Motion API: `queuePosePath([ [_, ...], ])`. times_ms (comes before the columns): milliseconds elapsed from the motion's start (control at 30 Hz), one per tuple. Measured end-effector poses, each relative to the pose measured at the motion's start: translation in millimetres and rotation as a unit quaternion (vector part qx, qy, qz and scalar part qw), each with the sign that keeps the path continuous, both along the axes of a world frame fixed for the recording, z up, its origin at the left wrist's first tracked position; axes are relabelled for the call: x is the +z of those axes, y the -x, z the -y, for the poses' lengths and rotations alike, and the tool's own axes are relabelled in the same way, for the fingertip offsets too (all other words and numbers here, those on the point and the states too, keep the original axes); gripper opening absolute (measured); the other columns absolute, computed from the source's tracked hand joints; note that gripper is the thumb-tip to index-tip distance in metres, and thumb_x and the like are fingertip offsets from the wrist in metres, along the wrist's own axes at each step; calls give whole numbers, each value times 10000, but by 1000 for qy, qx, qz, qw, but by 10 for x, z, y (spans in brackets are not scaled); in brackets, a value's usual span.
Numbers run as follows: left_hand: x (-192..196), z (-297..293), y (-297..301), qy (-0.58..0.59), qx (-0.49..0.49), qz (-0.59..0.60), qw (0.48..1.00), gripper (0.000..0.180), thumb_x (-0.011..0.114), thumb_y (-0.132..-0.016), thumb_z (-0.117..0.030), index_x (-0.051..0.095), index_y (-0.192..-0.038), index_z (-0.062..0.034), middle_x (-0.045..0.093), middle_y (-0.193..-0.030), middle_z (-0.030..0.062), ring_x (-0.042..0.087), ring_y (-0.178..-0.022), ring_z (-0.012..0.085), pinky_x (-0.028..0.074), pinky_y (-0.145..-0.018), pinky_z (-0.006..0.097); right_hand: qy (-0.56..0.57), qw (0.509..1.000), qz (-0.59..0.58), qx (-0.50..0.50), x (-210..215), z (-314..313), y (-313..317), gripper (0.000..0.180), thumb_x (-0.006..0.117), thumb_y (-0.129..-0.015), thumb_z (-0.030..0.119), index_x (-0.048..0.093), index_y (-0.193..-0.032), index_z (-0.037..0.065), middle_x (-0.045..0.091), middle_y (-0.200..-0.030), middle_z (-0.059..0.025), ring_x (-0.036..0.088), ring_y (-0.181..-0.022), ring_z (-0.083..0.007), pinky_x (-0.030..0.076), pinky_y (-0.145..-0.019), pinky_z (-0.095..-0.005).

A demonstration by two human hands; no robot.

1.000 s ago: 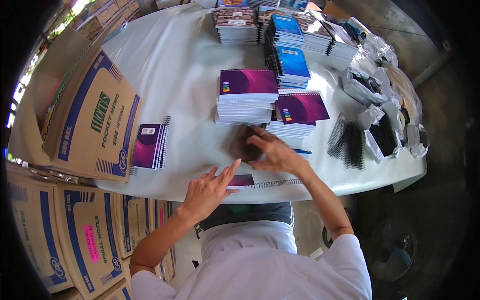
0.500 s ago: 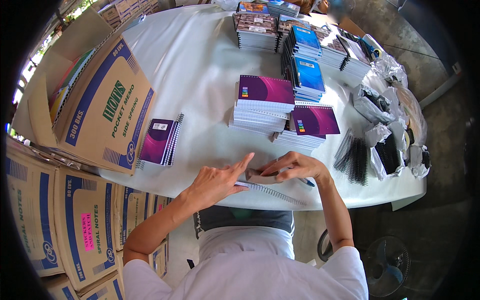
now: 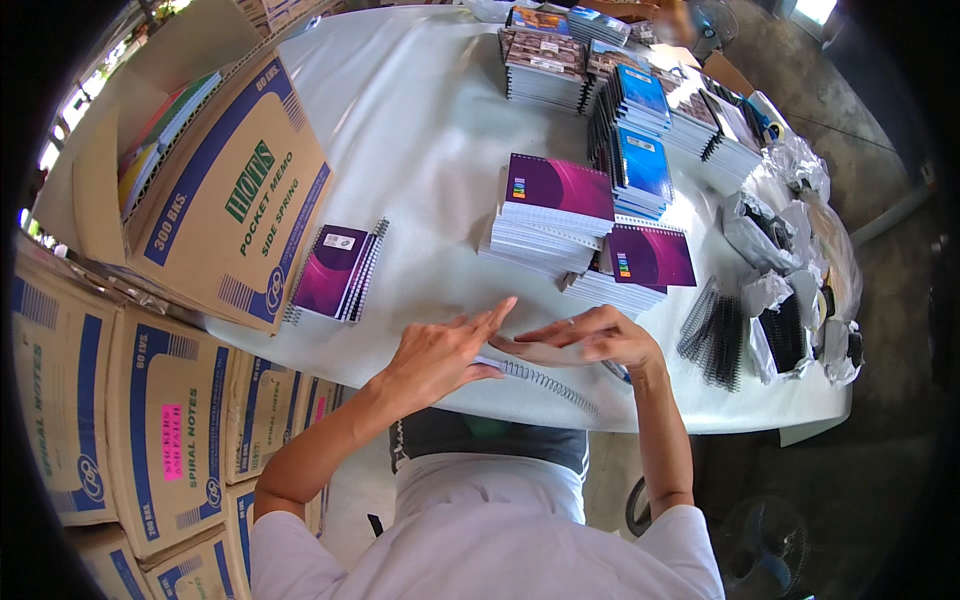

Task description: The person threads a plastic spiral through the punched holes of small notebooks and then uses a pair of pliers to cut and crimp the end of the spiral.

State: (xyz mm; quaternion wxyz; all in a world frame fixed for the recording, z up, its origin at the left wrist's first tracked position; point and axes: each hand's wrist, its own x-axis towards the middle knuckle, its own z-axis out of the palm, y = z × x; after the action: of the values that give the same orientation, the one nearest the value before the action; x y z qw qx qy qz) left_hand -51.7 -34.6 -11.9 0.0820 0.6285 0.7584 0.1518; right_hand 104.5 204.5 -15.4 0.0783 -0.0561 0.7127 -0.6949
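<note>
Close to the table's near edge, my left hand (image 3: pixel 435 352) grips a small spiral notebook (image 3: pixel 489 362), thumb along its edge and index finger stretched out; the hand covers most of it. A thin wire coil (image 3: pixel 552 386) trails from the notebook's edge toward the lower right. Over the notebook's right side is my right hand (image 3: pixel 603 338), slightly blurred, fingers stretched toward the left hand and thumb apart. A brownish curved flap beneath its fingers is too smeared to name. Partly under the right hand lies a blue-tipped pen (image 3: pixel 617 371).
Purple notebooks (image 3: pixel 560 188) are stacked ahead, with blue notebooks (image 3: pixel 642 165) behind. A few purple notebooks (image 3: pixel 333 270) lie left, beside a large open carton (image 3: pixel 225 200). Black coils (image 3: pixel 713 335) and plastic-wrapped bundles (image 3: pixel 785 330) sit right. Cartons (image 3: pixel 165 430) stand below the table's left edge.
My right hand has lifted and straightened its fingers, loosening from the darker piece it pinched. My left hand stays nearly in place. The whole view has shifted slightly.
</note>
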Motion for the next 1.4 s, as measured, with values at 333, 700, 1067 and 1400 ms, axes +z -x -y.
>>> queuePosePath([
  [333,-45,53,63,-29,29,16,999,994,766,-740,-504,261,-1553,-233,696,-1101,90,713,-832,269,580,-640,373,-20,999,25,12,43,87,118,491,722,-766,301,717,-1103,-55,659,-1229,-230,611,-1182,-339,435,-1035,-415],
  [700,-53,71,149,-40,81,143,986,1095,879,-653,-339,254,-1551,-288,633,-1284,138,695,-923,339,575,-787,408,66,998,-7,8,59,86,191,423,699,-790,231,716,-1122,-30,634,-1266,-246,599,-1199,-370,425,-1052,-422],
  [1067,-201,25,218,-88,100,332,934,1092,875,-692,-116,225,-1559,-249,500,-1456,138,609,-1198,326,530,-983,423,-76,997,2,17,148,83,324,468,678,-820,274,693,-1140,-66,620,-1296,-236,614,-1180,-346,444,-1022,-398],
  [1400,-426,77,228,-172,91,366,910,1090,883,-682,-137,239,-1555,-248,478,-1457,180,636,-1155,314,539,-978,402,-11,999,-20,45,91,155,368,429,685,-799,272,725,-1141,16,652,-1262,-191,621,-1158,-291,471,-998,-375],
])
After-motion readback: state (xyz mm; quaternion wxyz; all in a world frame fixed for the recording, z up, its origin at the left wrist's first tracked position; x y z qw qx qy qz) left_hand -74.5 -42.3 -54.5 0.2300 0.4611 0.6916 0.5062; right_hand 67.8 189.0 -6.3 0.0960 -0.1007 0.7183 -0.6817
